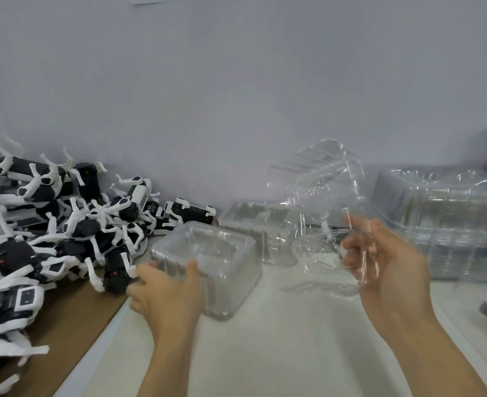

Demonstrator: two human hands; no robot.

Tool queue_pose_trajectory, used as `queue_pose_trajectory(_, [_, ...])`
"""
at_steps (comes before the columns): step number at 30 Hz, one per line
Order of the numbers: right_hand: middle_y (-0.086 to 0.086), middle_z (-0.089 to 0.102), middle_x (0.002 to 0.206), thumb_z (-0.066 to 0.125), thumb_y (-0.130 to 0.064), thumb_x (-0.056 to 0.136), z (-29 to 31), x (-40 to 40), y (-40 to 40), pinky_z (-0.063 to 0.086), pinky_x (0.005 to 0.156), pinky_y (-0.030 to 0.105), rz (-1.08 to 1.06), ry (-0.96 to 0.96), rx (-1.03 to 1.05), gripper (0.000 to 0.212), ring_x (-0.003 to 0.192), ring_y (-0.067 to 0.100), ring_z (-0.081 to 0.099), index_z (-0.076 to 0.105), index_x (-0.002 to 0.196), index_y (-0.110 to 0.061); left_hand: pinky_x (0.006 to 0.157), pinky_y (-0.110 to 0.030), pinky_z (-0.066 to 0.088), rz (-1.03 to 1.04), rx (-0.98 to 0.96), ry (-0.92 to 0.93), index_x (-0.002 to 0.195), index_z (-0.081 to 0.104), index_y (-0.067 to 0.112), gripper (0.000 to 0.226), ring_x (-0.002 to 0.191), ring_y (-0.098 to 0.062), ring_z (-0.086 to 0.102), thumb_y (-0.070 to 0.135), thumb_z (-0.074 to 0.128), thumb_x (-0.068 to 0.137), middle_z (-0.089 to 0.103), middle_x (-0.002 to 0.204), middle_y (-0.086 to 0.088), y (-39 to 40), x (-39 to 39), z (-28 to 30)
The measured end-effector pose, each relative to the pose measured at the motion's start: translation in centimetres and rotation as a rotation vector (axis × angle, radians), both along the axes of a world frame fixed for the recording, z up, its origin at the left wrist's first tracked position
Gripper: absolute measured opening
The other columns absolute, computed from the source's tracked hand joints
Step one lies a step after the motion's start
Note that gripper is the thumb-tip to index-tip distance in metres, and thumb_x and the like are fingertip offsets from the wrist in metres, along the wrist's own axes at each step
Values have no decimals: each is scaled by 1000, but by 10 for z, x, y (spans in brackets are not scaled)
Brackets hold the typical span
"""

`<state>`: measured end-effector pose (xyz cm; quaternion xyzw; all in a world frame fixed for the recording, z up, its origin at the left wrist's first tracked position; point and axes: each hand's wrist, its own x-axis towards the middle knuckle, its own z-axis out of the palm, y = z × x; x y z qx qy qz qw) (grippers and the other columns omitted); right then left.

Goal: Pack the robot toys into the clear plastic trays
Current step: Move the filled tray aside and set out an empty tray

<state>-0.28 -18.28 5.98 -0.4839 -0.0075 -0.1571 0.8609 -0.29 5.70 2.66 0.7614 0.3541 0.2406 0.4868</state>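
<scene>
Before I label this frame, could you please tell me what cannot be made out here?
- Head view: right hand and lifted clear tray, motion-blurred; shape unclear.
- Stack of trays: count unreadable, blurred and cut by the right edge.
- Toy pile: cut off at left; label print too small.

- Heaped at far left against the wall: robot toys, lying partly on a cardboard sheet.
- Just right of the heap, on the table: an upturned tray, gripped at its near-left side by the left hand.
- Behind it, near the wall: another tray.
- Lifted above the table at right, tilted: a thin tray, pinched in the right hand.
- At far right: a stack of trays.
</scene>
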Motion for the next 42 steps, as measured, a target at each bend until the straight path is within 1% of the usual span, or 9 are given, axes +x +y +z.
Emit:
queue_pose_trajectory(3, [4, 65, 66, 52, -16, 96, -1, -1, -1, 48, 49, 18, 7, -51, -34, 34, 51, 14, 56, 79, 76, -15, 94, -50, 45, -25, 165, -268, 109, 52, 17, 23, 110, -27, 44, 21, 66, 90, 53, 119, -11, -11, -5, 14])
queue_pose_trajectory(5, [9, 68, 71, 60, -19, 87, 2, -2, -1, 50, 51, 21, 34, -131, -127, 21, 55, 18, 59, 78, 80, -11, 85, -45, 52, -196, 38, -430, 93, 63, 16, 4, 89, -18, 60, 17, 60, 95, 66, 93, -1, -22, -6, 25])
queue_pose_trajectory(9, [4, 75, 78, 71, -28, 74, 9, -7, 5, 52, 68, 16, 31, -245, -397, 17, 71, 15, 69, 80, 86, -20, 68, -31, 56, -786, -493, -573, 89, 73, 10, 21, 75, -23, 71, 30, 67, 92, 75, 85, -13, -47, -11, 42])
queue_pose_trajectory(11, [0, 76, 83, 72, -20, 79, 11, -9, 11, 51, 73, 13, -11, -267, -505, 15, 78, 12, 72, 79, 91, -25, 72, -27, 57, -965, -464, -558, 93, 76, 15, 25, 86, -24, 73, 38, 73, 83, 76, 93, -12, -56, -14, 41])
queue_pose_trajectory(15, [-2, 77, 87, 75, -20, 80, 10, -10, 17, 53, 85, 20, -12, -241, -580, 17, 88, 14, 72, 78, 93, -29, 71, -19, 54, -893, -268, -579, 89, 77, 18, 4, 85, -13, 74, 18, 73, 87, 78, 84, -4, -63, -13, 36])
queue_pose_trajectory(28, [1, 74, 77, 69, -17, 83, 10, -10, 17, 49, 68, 10, 50, -151, -420, 13, 71, 8, 68, 80, 88, -23, 64, -18, 45, -1132, -320, -557, 101, 78, 22, 43, 85, -15, 65, -5, 47, 88, 77, 100, -9, -51, -11, 30])
queue_pose_trajectory(33, [5, 76, 80, 69, -29, 73, 16, -10, 3, 52, 69, 14, 6, -165, -411, 22, 73, 13, 71, 79, 90, -21, 67, -17, 46, -786, -135, -537, 83, 77, 22, 54, 83, -10, 65, -22, 44, 81, 76, 92, 4, -42, -9, 30])
queue_pose_trajectory(37, [-1, 77, 82, 73, -10, 82, 27, -15, -18, 50, 71, 11, 28, -169, -653, 19, 78, 11, 70, 80, 88, -27, 100, -36, 35, -367, 424, -2, 116, 59, 34, 34, 126, -24, 38, 21, 65, 86, 49, 133, 7, -34, -6, 20])
queue_pose_trajectory(42, [-16, 70, 83, 81, -25, 77, 35, -22, -24, 44, 76, 20, 206, 7, -1222, 26, 82, 2, 58, 75, 79, -51, 100, -44, 37, -258, 342, 49, 135, 38, 18, 59, 129, -39, 26, 19, 71, 86, 15, 149, -18, -40, -6, 7])
